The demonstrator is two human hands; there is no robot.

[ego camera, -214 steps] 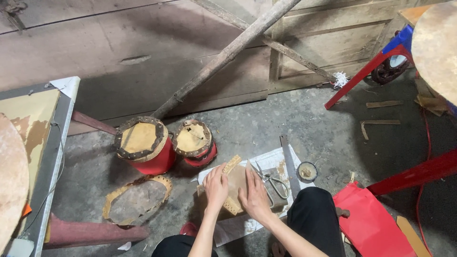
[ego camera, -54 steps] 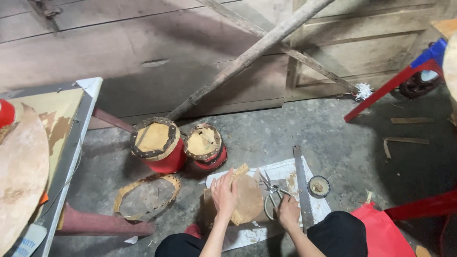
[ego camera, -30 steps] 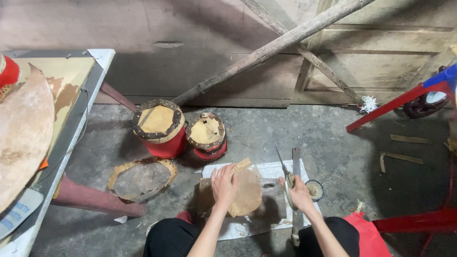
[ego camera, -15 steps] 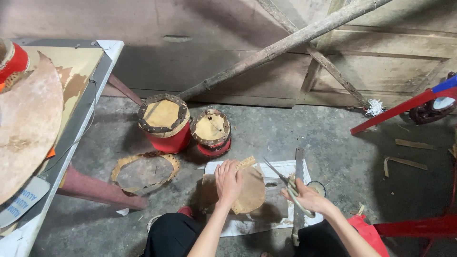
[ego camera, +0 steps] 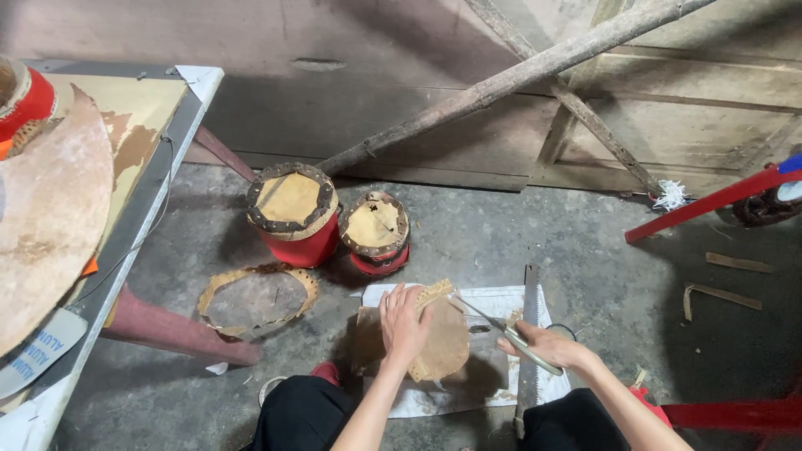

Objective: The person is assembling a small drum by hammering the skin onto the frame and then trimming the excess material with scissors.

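At the far left we see a desk (ego camera: 163,179) with a grey edge and a worn yellow top, carrying a large round hide disc (ego camera: 46,225) that overhangs its near side. On the concrete floor (ego camera: 518,234) to its right lies a flat hide ring (ego camera: 257,299) with a notched rim, and just beyond it stand two red drums: the larger drum (ego camera: 292,213) on the left and the smaller drum (ego camera: 376,234) touching its right side, both with tan skins edged by dark scalloped hide. Nearer to us, a white sheet (ego camera: 489,301) is spread on the floor, and on it rests the tan hide piece (ego camera: 443,342), roughly round with a ragged strip at its far edge. Our left hand (ego camera: 405,326) lies flat on this hide piece, its fingers (ego camera: 393,298) spread open and pressing down, gripping nothing. To the right, our right hand (ego camera: 547,344) has its fingers closed around the handles of the scissors (ego camera: 501,328), whose blades point left and far toward the edge of the hide piece; we cannot tell whether the tips touch it. A long saw blade (ego camera: 528,334) lies on the sheet, running near to far just under the right hand. A wooden pole (ego camera: 518,79) leans across the wall behind, and red metal legs (ego camera: 710,200) stand at the far right.
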